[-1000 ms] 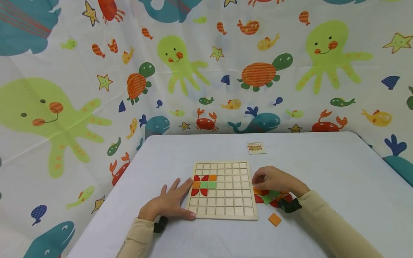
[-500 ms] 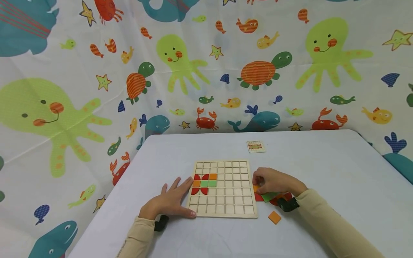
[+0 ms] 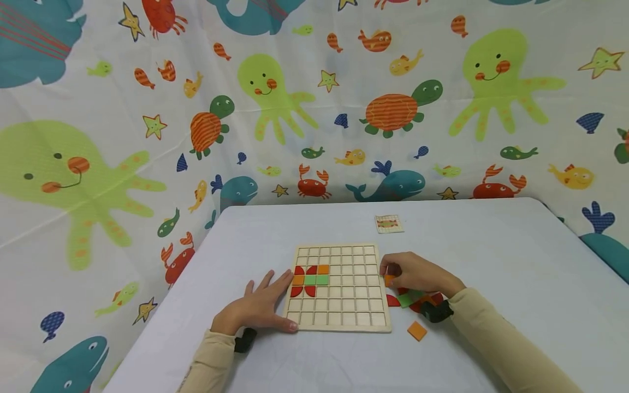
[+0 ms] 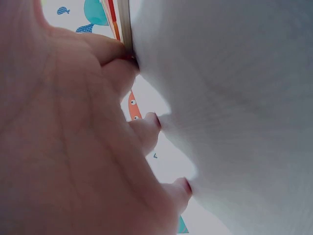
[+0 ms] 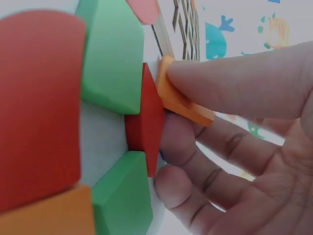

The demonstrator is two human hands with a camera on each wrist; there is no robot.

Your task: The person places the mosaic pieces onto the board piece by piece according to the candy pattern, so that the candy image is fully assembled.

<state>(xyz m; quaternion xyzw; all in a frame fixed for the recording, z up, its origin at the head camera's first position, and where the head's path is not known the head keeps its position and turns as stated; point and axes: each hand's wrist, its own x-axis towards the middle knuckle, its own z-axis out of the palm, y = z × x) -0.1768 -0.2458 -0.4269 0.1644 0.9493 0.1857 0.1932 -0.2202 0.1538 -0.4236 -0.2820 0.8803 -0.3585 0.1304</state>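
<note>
A wooden grid board (image 3: pixel 344 314) lies on the table, with red, orange and green tiles set in its left cells, such as a green tile (image 3: pixel 310 280). My left hand (image 3: pixel 255 311) rests spread at the board's left edge, fingertips on the table and against the board's side. Right of the board, my right hand (image 3: pixel 417 273) pinches an orange square tile (image 5: pixel 183 98) between thumb and fingers. Under that hand lies a loose pile of tiles, with a red tile (image 5: pixel 145 122) and a green tile (image 5: pixel 115 54) close by; the hand hides part of the pile.
A small pattern card (image 3: pixel 389 224) lies behind the board toward the back of the table. A single orange tile (image 3: pixel 417 331) sits apart, in front of the pile. A curtain (image 3: pixel 314 98) printed with sea animals hangs behind the white table (image 3: pixel 275 229).
My right hand has picked an orange tile out of the pile and shifted slightly left, toward the board's edge. The left hand stays at the board.
</note>
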